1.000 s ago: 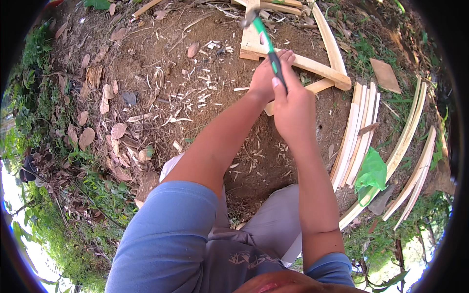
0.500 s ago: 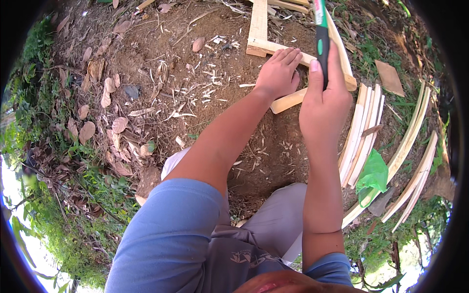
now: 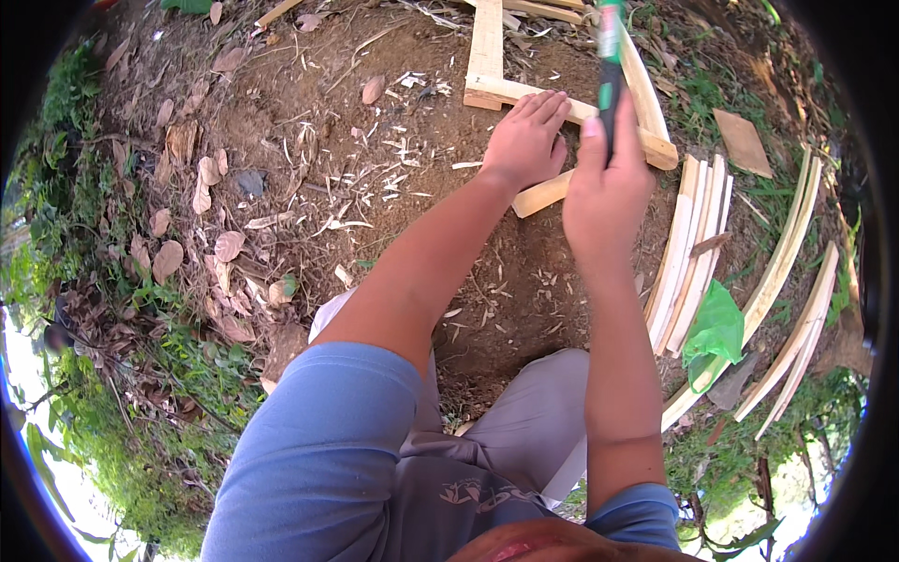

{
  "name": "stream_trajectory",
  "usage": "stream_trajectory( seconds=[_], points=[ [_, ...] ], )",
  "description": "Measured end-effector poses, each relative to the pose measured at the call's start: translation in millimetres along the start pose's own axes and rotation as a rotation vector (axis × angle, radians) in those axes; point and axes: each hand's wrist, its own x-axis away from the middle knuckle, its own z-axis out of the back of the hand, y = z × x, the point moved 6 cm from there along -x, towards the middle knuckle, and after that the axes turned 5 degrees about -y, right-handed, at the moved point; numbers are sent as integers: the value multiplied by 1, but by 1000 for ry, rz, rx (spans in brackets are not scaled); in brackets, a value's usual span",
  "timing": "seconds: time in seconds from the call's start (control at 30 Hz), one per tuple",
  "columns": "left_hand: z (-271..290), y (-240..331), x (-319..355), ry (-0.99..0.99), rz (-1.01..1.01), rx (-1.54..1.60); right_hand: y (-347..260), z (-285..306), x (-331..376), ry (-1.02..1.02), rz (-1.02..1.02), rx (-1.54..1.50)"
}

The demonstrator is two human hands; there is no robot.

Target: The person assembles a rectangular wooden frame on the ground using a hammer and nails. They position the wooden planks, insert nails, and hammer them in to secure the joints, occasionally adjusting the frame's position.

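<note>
My left hand (image 3: 527,140) lies on a pale wooden strip (image 3: 581,112), its fingers stretched across the top. The strip joins a wider board (image 3: 485,42) at its left end and a slanting strip (image 3: 644,89) at its right, forming part of a frame on the ground. Closed in my right hand (image 3: 607,192) is a tool with a green and black handle (image 3: 610,80), held upright over the strip. The tool's far end runs out of the top of the view, so its kind is hidden. A short wood block (image 3: 543,195) sits beneath both hands.
To the right lie several long pale wood strips (image 3: 690,253), a green plastic bag (image 3: 715,328) and a flat brown piece (image 3: 743,142). Wood shavings (image 3: 346,223) and dry leaves (image 3: 168,260) litter the soil, with green plants (image 3: 159,375) along the left.
My right hand has shifted slightly left and down with the tool, whose handle now looks blurred. The left hand keeps its place on the strip; the whole view has moved a little.
</note>
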Motion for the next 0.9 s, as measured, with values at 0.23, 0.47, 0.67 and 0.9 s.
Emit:
stream_trajectory(
  seconds=[0.23,0.47,0.67,0.9],
  points=[
    [-9,-7,-3,15,-53,-99,-18,7,-13,-127,60,130],
    [-8,-2,-8,86,-140,-67,23,-31,2,-404,34,474],
    [-9,-7,-2,-10,-47,-122,-52,20,-17,-63,43,116],
    [-9,3,-2,46,-126,-32,18,-29,-2,-391,140,459]
  ],
)
